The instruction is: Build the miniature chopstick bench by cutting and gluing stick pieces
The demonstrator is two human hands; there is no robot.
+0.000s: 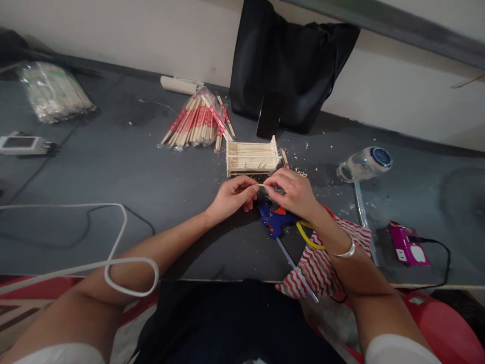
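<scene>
— Where are the arms?
— Both bare forearms reach forward and angle inward, so the left hand (232,196) and right hand (293,194) meet in the middle.
— Open or closed?
— Both pinched. The left fingers (248,186) curl in, thumb against forefinger. The right fingers (270,185) do likewise, knuckles up, tips nearly touching the left's.

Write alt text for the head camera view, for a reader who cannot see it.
A left hand and a right hand pinch a thin pale wooden stick between them over a dark grey table. Behind them stands a small slatted box of pale sticks; a blue glue gun lies beneath the right hand.
</scene>
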